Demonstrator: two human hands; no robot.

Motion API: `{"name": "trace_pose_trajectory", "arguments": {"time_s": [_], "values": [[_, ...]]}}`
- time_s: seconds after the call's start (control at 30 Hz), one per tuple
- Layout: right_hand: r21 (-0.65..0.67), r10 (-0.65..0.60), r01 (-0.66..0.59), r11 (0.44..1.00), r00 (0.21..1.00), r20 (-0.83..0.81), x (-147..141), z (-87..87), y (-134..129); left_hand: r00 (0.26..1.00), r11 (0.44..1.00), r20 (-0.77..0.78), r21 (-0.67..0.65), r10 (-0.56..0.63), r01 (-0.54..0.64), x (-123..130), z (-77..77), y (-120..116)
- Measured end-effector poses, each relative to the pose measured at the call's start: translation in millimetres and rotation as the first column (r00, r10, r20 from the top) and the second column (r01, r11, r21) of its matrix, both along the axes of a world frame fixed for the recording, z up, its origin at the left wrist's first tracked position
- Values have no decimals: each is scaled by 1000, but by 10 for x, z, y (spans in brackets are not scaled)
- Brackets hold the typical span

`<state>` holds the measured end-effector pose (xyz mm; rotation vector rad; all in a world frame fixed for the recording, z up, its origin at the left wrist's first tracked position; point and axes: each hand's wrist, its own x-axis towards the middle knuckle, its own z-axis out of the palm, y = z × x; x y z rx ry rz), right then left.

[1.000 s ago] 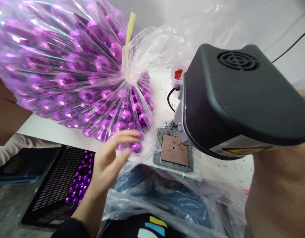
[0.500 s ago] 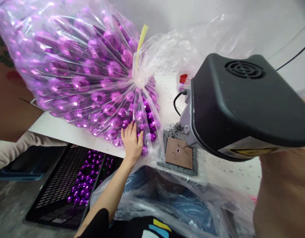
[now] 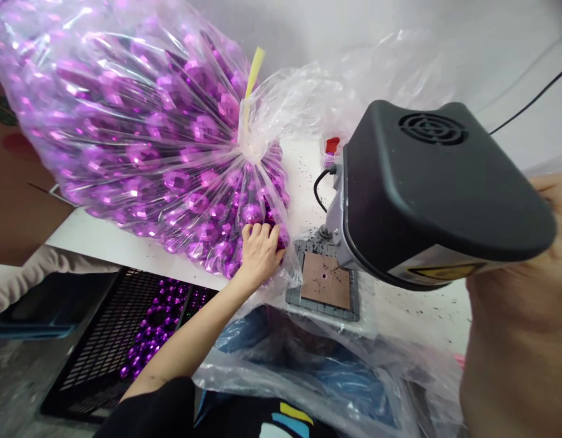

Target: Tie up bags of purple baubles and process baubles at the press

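A large clear plastic bag (image 3: 139, 152) full of shiny, faceted purple balls lies on the white table, gathered and tied with a yellow strip (image 3: 253, 76). At its lower right edge, my left hand (image 3: 261, 250) has its fingers curled into the bag film and the balls beneath; the fingertips are hidden. My right hand (image 3: 522, 292), close to the camera, is wrapped around the rear of a black machine (image 3: 445, 201) with a round vent and a yellow warning label. Most of its fingers are behind the housing. Below the machine's front lies a brown square plate (image 3: 325, 289) with a small hole.
The plate sits on a dark grey gridded base (image 3: 299, 261), with dark flecks scattered around. A black crate (image 3: 87, 365) with purple balls stands lower left. Clear film and a blue bag (image 3: 340, 377) hang at the table's front. A brown cardboard box (image 3: 30, 213) is far left.
My left hand has moved right along the bag's edge, and its spread fingers have curled into the bag. More of my right hand shows behind the machine. The view has shifted slightly.
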<state>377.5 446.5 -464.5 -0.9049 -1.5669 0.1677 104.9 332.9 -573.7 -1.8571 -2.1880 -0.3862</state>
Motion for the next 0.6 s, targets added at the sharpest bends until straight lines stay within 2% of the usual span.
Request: {"name": "trace_pose_trajectory", "arguments": {"time_s": [0.1, 0.2, 0.23, 0.27, 0.3, 0.33, 0.4, 0.43, 0.47, 0.5, 0.53, 0.6], "values": [[24, 67, -66, 998, 998, -12, 0, 8, 4, 998, 998, 59, 55, 32, -35, -39, -5, -147], [29, 77, -77, 997, 997, 1, -13, 29, -8, 971, 981, 238, 190, -13, -33, -9, 70, -372], [31, 83, -83, 996, 997, 0, -20, 40, -16, 937, 969, 346, 242, -48, -39, 24, 114, -444], [32, 92, -91, 995, 996, -7, -29, 52, -26, 870, 956, 484, 288, -99, -51, 67, 162, -509], [29, 107, -106, 994, 994, -18, -38, 65, -36, 750, 947, 641, 314, -163, -63, 118, 211, -563], [26, 119, -119, 993, 992, -29, -47, 78, -48, 568, 948, 792, 313, -224, -62, 173, 255, -605], [14, 129, -129, 992, 991, -39, -61, 99, -70, 75, 968, 965, 252, -253, 15, 287, 307, -651], [7, 126, -126, 992, 991, -38, -67, 106, -79, -160, 972, 965, 221, -206, 80, 342, 309, -658], [-1, 116, -116, 993, 993, -35, -72, 112, -88, -350, 970, 926, 201, -142, 139, 396, 294, -657], [-9, 104, -104, 995, 994, -30, -75, 115, -95, -488, 965, 869, 191, -82, 178, 447, 264, -650], [-13, 94, -94, 995, 995, -25, -77, 117, -100, -580, 964, 814, 183, -38, 193, 495, 222, -641], [-21, 89, -90, 996, 996, -22, -79, 118, -108, -658, 970, 752, 142, 25, 199, 577, 120, -617]]}}
